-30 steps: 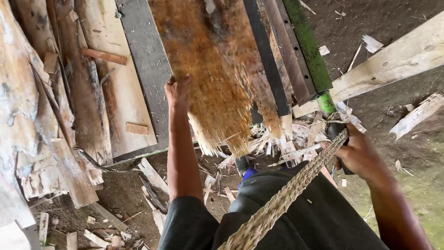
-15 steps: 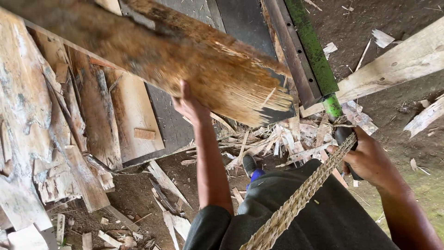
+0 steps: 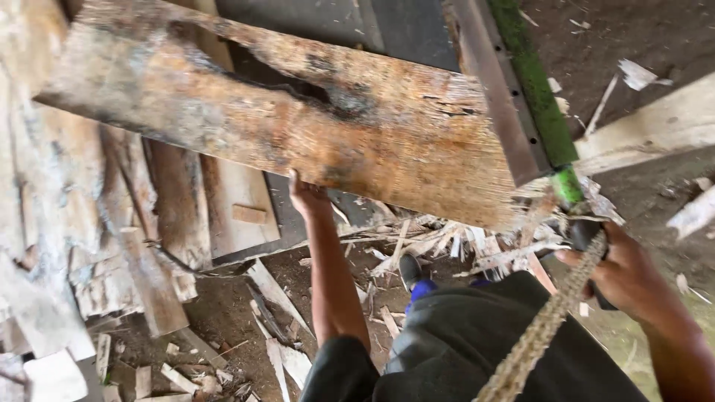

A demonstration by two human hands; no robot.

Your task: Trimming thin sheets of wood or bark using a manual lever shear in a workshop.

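The plank (image 3: pixel 298 126) across the upper frame is orange-brown with grey, weathered patches at its left and a black streak near the middle. The bar (image 3: pixel 532 74) at upper right is bright green, beside a dark grey strip. The rope (image 3: pixel 544 327) at lower right is pale tan, braided. The trousers (image 3: pixel 484 342) look dark grey-green, perhaps black. The shoe (image 3: pixel 413 279) is black over blue. The ground is dark brown, strewn with pale splinters.

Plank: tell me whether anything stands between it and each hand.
Nothing visible for the left hand: it already touches the plank at its lower edge. The right hand is apart, gripping a green-handled tool's dark grip beside the plank's splintered end.
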